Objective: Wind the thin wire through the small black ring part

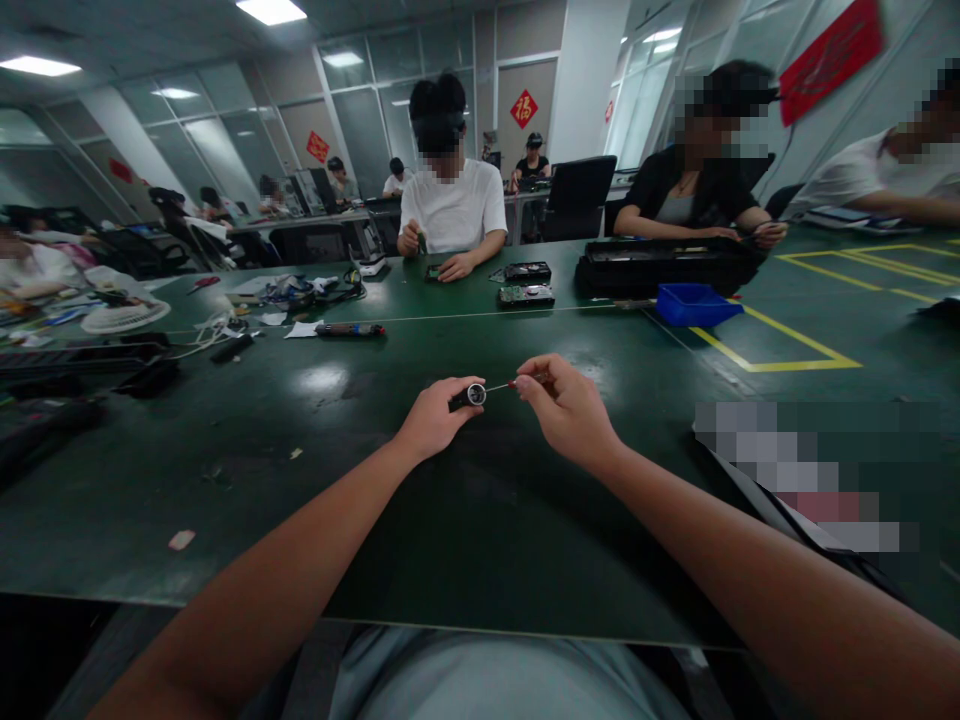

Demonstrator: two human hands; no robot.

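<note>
My left hand [435,417] is closed around a small black cylindrical part with a round silvery end [472,395], held just above the dark green table [315,470]. My right hand [566,405] pinches a thin screwdriver with a red handle [517,382]. The screwdriver's metal tip points left and meets the silvery end of the part. Both hands hover close together over the middle of the table, a little in front of me.
A blue bin [694,303] and a long black case [660,265] lie at the far right. Circuit boards [526,294], a dark tool [349,329] and cables [300,292] lie beyond. Several people sit opposite. Yellow tape [787,345] marks the table.
</note>
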